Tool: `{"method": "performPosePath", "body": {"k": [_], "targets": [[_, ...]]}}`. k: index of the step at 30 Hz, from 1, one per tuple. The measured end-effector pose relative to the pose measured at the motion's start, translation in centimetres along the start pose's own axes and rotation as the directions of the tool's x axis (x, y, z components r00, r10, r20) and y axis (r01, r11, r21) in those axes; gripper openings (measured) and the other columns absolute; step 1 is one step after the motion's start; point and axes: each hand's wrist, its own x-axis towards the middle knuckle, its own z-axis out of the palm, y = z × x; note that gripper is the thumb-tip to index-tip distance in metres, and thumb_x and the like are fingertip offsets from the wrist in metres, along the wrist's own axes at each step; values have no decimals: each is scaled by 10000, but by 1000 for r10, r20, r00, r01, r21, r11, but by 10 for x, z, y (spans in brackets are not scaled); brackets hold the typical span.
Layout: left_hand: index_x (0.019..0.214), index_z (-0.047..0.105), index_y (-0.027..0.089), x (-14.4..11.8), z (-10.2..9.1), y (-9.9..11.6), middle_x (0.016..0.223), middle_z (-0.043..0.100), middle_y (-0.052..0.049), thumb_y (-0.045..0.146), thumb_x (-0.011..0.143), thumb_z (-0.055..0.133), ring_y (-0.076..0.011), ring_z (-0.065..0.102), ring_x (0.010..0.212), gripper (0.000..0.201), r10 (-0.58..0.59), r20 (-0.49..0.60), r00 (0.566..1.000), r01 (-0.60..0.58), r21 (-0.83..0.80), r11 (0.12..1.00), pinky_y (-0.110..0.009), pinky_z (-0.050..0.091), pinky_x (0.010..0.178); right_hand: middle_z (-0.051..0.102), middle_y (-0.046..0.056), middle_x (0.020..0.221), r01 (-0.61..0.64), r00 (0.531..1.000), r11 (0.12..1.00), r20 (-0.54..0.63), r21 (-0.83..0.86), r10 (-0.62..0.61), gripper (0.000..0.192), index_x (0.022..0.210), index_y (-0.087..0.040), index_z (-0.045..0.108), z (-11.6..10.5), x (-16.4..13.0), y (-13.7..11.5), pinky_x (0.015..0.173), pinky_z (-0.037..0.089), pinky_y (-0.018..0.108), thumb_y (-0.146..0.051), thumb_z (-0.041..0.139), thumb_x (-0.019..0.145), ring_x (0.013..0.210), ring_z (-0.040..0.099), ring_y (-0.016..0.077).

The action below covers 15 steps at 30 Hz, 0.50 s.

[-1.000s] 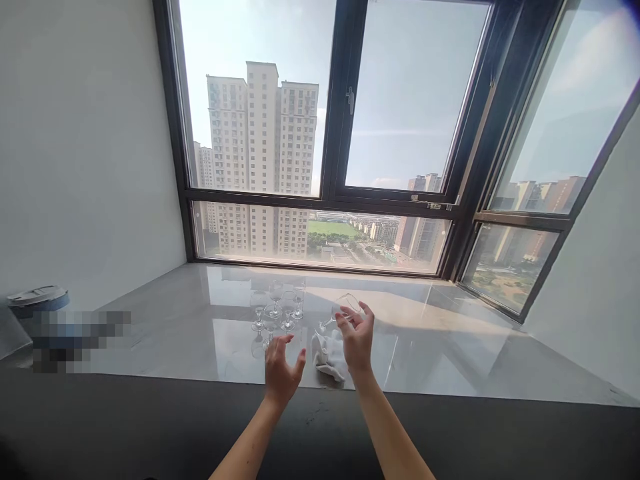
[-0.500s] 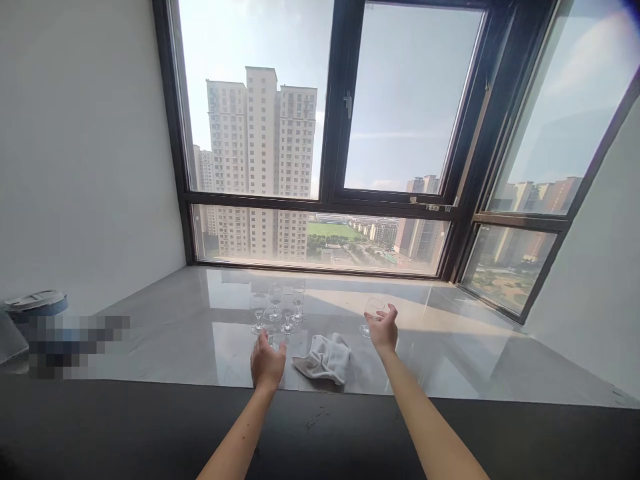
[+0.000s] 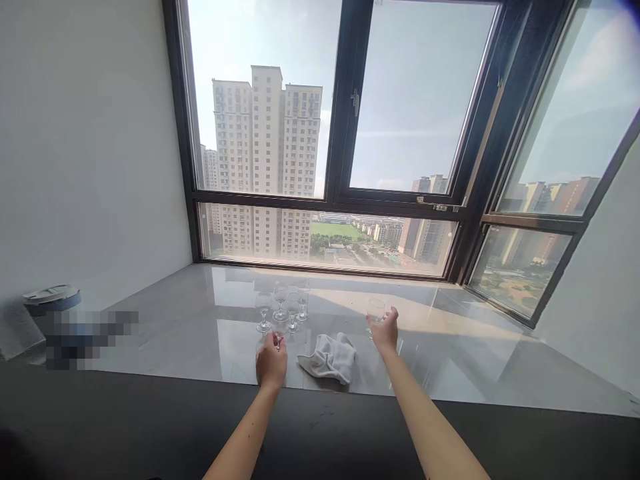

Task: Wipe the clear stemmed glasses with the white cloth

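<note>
My left hand is closed, its thumb and fingers pinched around the lower part of a clear stemmed glass at the front of a small cluster. Fingers and reflections hide much of that glass. Behind it several more clear stemmed glasses stand upright close together. To the right, my right hand grips another stemmed glass; its bowl shows upright above my fingers, while the stem is mostly covered. A crumpled white cloth lies between my hands, touching neither.
Everything rests on a glossy grey window ledge, whose front edge drops to a dark face. A dark-framed window rises behind. At far left sits a tub with a white lid, beside a blurred patch.
My left thumb and fingers have closed in on the front glass. My right hand keeps its hold on the other glass. The whole view has shifted slightly.
</note>
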Motion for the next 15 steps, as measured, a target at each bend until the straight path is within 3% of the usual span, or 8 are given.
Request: {"method": "performPosePath", "body": {"k": [2,4,7,10,12,15], "targets": [[989,557,257,0,1,0,971,681,-45,378,886,442,-191,618,887,196,0,-4,1000,0,7,1000,-263,373,683,433,215,1308,88,979,995,-179,-45,-95,757,1333,-130,325,-3,-15,-9,929,358,442,-447,578,693,1213,392,362],[968,554,252,0,2,0,924,676,-38,361,876,462,-185,612,844,170,15,-14,1000,-15,29,999,-256,358,670,419,198,1311,201,955,978,-212,-57,-208,647,1323,-143,348,-4,-39,-20,946,349,449,-408,514,757,1228,368,347],[947,553,246,-1,2,2,885,668,-26,331,867,478,-176,604,811,139,41,-13,999,-40,69,997,-249,338,661,531,125,1164,330,937,944,115,22,-330,577,1324,-192,361,-2,-86,-37,864,417,382,-421,492,811,1086,489,280],[942,565,245,-4,2,4,886,667,-24,328,863,488,-175,608,822,138,60,26,998,-62,84,995,-242,327,643,588,83,1082,354,840,934,421,54,-343,691,1375,-218,323,5,-129,-47,817,437,331,-459,570,777,1009,545,249],[939,572,242,-7,0,6,871,668,-23,316,860,494,-173,613,828,133,99,51,994,-103,86,991,-238,331,648,608,74,1058,378,800,926,496,24,-339,714,1356,-220,363,11,-148,-50,832,428,324,-429,634,729,1017,548,251],[933,577,235,-11,-1,9,839,667,-23,291,858,494,-170,619,811,125,163,82,983,-170,95,981,-237,337,654,613,70,1053,430,798,903,472,-11,-374,642,1309,-220,419,16,-160,-50,855,414,313,-311,647,716,1036,542,245]]}}
